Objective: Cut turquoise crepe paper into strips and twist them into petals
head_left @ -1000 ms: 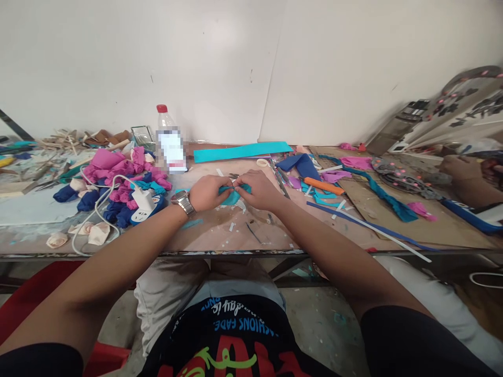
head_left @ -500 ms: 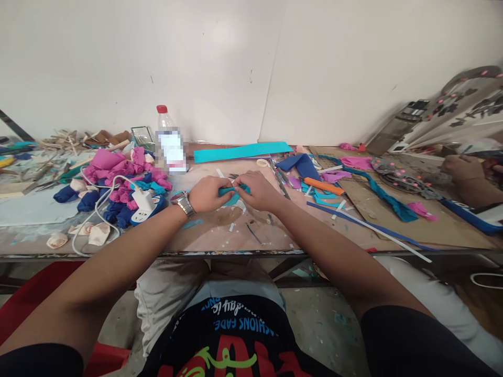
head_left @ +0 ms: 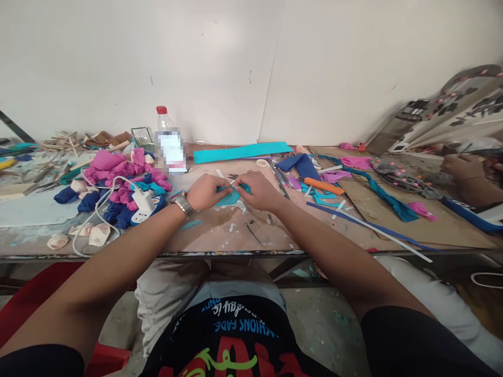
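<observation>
Over the middle of the table, my left hand and my right hand meet fingertip to fingertip. Both are closed in a pinch on a small turquoise crepe paper piece, which shows below and between the thumbs; the fingers hide part of it. A white curled scrap lies just under the paper. Behind my hands is a long turquoise crepe paper strip lying flat.
Left are pink crepe paper flowers, a power strip with a white cable, and a bottle behind a lit phone. Right lie an orange cutter, paper strips and cardboard. Another person's hand is far right.
The turquoise paper between my fingers has shifted slightly, its lower part now spreading a little lower and to the left. My hands stay almost in place.
</observation>
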`<move>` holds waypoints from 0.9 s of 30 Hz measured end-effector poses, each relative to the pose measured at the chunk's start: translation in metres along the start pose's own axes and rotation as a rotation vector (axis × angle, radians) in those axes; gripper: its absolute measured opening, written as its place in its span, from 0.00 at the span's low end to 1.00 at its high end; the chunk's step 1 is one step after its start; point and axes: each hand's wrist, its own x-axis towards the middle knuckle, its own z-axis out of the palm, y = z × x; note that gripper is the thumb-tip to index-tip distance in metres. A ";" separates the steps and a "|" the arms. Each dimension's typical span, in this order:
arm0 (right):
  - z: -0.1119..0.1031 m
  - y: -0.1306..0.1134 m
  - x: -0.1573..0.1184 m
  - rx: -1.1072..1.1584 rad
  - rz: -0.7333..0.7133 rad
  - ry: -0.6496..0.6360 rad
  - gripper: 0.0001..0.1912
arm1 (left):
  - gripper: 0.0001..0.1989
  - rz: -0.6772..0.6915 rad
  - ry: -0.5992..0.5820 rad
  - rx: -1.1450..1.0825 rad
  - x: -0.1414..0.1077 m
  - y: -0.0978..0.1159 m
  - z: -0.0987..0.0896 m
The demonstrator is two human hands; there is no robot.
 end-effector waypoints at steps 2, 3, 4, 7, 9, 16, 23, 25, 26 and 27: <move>-0.002 0.000 0.000 0.022 -0.012 -0.017 0.10 | 0.17 -0.011 -0.012 -0.007 0.000 -0.001 -0.001; -0.002 0.000 0.000 0.026 -0.016 -0.026 0.10 | 0.17 -0.016 -0.022 -0.013 0.001 -0.001 -0.001; -0.003 0.000 0.000 0.024 -0.017 -0.033 0.10 | 0.17 -0.019 -0.037 -0.021 0.001 -0.001 -0.002; -0.004 0.000 0.000 0.001 -0.010 -0.038 0.09 | 0.17 -0.032 -0.080 -0.060 0.001 -0.001 -0.003; -0.005 0.000 0.000 -0.009 -0.007 -0.031 0.09 | 0.18 -0.025 -0.102 -0.094 0.001 -0.001 -0.004; -0.009 0.004 0.001 0.003 0.024 0.016 0.06 | 0.18 -0.051 -0.173 -0.174 0.002 -0.002 -0.010; -0.009 -0.001 0.000 0.033 -0.008 -0.023 0.05 | 0.18 -0.052 -0.275 -0.168 0.002 -0.005 -0.011; -0.009 -0.001 0.000 0.043 -0.021 -0.040 0.05 | 0.19 -0.047 -0.299 -0.173 0.002 -0.005 -0.010; -0.009 -0.002 0.000 0.045 -0.024 -0.042 0.05 | 0.19 -0.051 -0.304 -0.180 0.003 -0.005 -0.010; -0.009 -0.002 0.000 0.047 -0.026 -0.041 0.05 | 0.19 -0.056 -0.308 -0.189 0.003 -0.006 -0.010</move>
